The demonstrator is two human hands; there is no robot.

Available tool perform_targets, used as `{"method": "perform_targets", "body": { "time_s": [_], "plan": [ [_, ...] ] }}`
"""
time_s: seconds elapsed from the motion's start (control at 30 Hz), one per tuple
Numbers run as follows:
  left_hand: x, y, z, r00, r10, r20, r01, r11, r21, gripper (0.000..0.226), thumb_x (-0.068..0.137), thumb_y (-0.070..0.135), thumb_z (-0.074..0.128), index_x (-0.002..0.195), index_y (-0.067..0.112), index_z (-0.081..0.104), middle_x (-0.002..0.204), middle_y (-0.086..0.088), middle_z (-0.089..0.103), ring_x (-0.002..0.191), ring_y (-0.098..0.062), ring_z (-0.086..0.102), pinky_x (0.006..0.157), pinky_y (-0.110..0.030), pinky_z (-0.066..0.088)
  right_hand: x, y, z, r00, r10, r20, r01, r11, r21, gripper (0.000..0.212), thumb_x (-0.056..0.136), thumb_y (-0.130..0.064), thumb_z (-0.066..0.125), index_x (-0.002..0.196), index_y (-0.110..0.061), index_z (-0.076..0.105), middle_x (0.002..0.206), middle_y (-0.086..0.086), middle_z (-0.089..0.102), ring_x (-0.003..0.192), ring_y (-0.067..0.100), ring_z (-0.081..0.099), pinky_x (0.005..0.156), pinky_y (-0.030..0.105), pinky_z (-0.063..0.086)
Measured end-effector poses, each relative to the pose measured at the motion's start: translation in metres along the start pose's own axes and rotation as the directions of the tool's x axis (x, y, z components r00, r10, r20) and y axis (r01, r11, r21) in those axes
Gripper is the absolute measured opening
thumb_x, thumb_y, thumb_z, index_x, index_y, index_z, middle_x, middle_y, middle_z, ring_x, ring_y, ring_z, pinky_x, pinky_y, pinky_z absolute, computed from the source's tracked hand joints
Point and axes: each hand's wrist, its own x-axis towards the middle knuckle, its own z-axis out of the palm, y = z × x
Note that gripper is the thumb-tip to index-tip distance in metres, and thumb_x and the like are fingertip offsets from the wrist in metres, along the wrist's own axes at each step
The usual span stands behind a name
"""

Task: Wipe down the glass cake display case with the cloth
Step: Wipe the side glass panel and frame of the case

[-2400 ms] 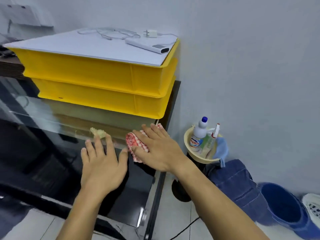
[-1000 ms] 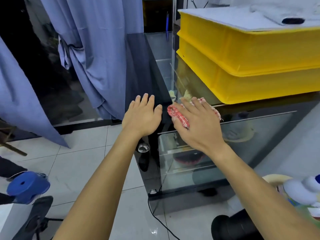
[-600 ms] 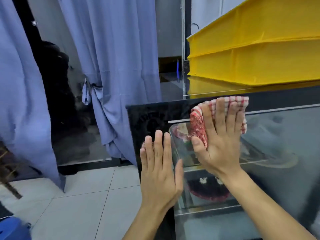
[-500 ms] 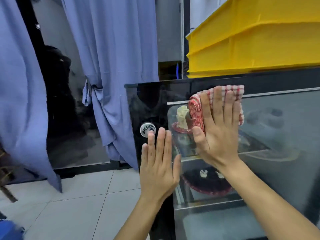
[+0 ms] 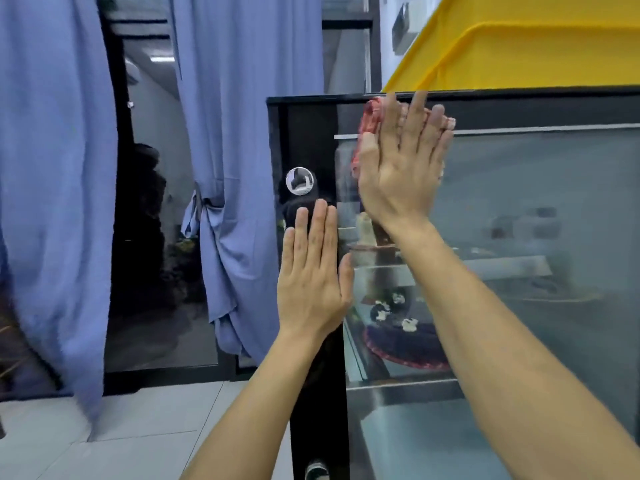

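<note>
Curtains (image 5: 242, 133): blue, hung at the far left before a dark doorway, one tied in a knot

Round fitting (image 5: 299, 180): silver, set in the black corner frame of the case

Left hand (image 5: 313, 275): empty, fingers straight and together, palm laid flat on the black frame just below the round fitting

Glass cake display case (image 5: 536, 237): front pane ran rightward from the frame; the glass looked hazy across most of its width

Cake (image 5: 405, 344): dark, with white dots, on a lower shelf inside, seen through the pane

Right hand (image 5: 398, 174): fingers straight, pressed flat over the cloth at the pane's upper left corner, fingertips up to the top edge

Cloth (image 5: 369, 116): red and white, bunched under the right palm, against the glass

Yellow crates (image 5: 519, 50): stacked on top of the case

Progress, by judgement: wiping of the front pane stood at its start; the wide stretch to the right and the lower half seemingly remained to do
</note>
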Motion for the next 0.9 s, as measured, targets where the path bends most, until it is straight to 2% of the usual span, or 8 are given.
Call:
{"method": "perform_targets", "body": {
  "time_s": [0.1, 0.23, 0.3, 0.4, 0.47, 0.63, 0.77, 0.9],
  "plan": [
    [-0.016, 0.0, 0.004, 1.0, -0.003, -0.004, 0.003, 1.0, 0.018, 0.065, 0.108, 0.035, 0.032, 0.165, 0.006, 0.019, 0.175, -0.01, 0.011, 0.162, -0.028, 0.006, 0.132, -0.046, 0.008, 0.003, -0.042, 0.003, 0.966, -0.244, 0.09, 0.237, 0.968, 0.08, 0.061, 0.108, -0.05, 0.028, 0.162, -0.024, 0.034, 0.17, 0.017, 0.024, 0.158, 0.04, 0.018, 0.128, 0.059, 0.008],
    [-0.028, -0.002, 0.007, 1.0, -0.006, -0.012, 0.006, 1.0, 0.029, 0.065, 0.108, 0.035, 0.031, 0.165, 0.006, 0.021, 0.174, -0.009, 0.013, 0.162, -0.028, 0.008, 0.131, -0.046, 0.01, -0.004, -0.009, -0.001, 0.889, -0.437, 0.139, 0.429, 0.899, 0.087, 0.06, 0.11, -0.053, 0.021, 0.164, -0.028, 0.029, 0.172, 0.013, 0.021, 0.159, 0.036, 0.016, 0.129, 0.056, 0.008],
    [-0.031, -0.001, 0.008, 1.0, -0.021, -0.017, 0.021, 0.999, 0.034, 0.065, 0.108, 0.036, 0.029, 0.165, 0.006, 0.021, 0.174, -0.009, 0.012, 0.162, -0.028, 0.009, 0.131, -0.046, 0.01, -0.007, 0.018, -0.004, 0.909, -0.394, 0.136, 0.39, 0.919, 0.057, 0.06, 0.11, -0.052, 0.019, 0.165, -0.027, 0.026, 0.173, 0.013, 0.018, 0.16, 0.035, 0.013, 0.13, 0.056, 0.006],
    [-0.036, 0.003, 0.009, 0.999, -0.043, -0.031, 0.045, 0.998, 0.045, 0.064, 0.108, 0.036, 0.028, 0.165, 0.006, 0.022, 0.174, -0.01, 0.014, 0.162, -0.028, 0.009, 0.131, -0.046, 0.011, 0.004, 0.012, -0.004, 0.99, -0.078, 0.121, 0.071, 0.996, 0.058, 0.062, 0.108, -0.05, 0.021, 0.166, -0.027, 0.022, 0.174, 0.012, 0.011, 0.161, 0.034, 0.006, 0.129, 0.054, -0.001],
    [-0.037, 0.003, 0.01, 0.998, -0.046, -0.032, 0.047, 0.998, 0.046, 0.065, 0.107, 0.035, 0.03, 0.164, 0.005, 0.023, 0.174, -0.01, 0.014, 0.162, -0.029, 0.009, 0.131, -0.047, 0.012, 0.006, -0.016, 0.0, 0.998, -0.03, 0.059, 0.026, 0.998, 0.065, 0.061, 0.107, -0.048, 0.028, 0.163, -0.023, 0.032, 0.17, 0.018, 0.022, 0.158, 0.04, 0.018, 0.128, 0.059, 0.008],
    [-0.042, -0.001, 0.01, 0.999, -0.03, -0.042, 0.032, 0.999, 0.038, 0.065, 0.106, 0.034, 0.033, 0.164, 0.004, 0.023, 0.173, -0.012, 0.016, 0.161, -0.029, 0.013, 0.13, -0.049, 0.015, -0.024, -0.018, -0.001, 0.853, -0.519, 0.054, 0.51, 0.851, 0.129, 0.055, 0.11, -0.043, 0.035, 0.161, -0.023, 0.039, 0.168, 0.015, 0.031, 0.156, 0.039, 0.026, 0.126, 0.06, 0.021],
    [-0.046, 0.001, 0.01, 0.998, -0.05, -0.03, 0.052, 0.997, 0.049, 0.067, 0.106, 0.035, 0.032, 0.164, 0.003, 0.019, 0.174, -0.013, 0.013, 0.161, -0.03, 0.012, 0.13, -0.048, 0.014, -0.06, 0.037, -0.016, 0.83, -0.548, 0.099, 0.537, 0.835, 0.119, 0.054, 0.112, -0.045, 0.031, 0.163, -0.028, 0.033, 0.172, 0.01, 0.023, 0.159, 0.034, 0.017, 0.127, 0.059, 0.019],
    [-0.047, 0.003, 0.01, 0.997, -0.075, -0.033, 0.076, 0.996, 0.054, 0.068, 0.106, 0.034, 0.034, 0.164, 0.003, 0.019, 0.174, -0.014, 0.013, 0.161, -0.03, 0.011, 0.131, -0.046, 0.01, -0.06, 0.021, -0.015, 0.786, -0.613, 0.082, 0.597, 0.787, 0.159, 0.052, 0.111, -0.045, 0.031, 0.161, -0.031, 0.037, 0.17, 0.01, 0.027, 0.159, 0.034, 0.02, 0.126, 0.06, 0.02]
  ]
}}
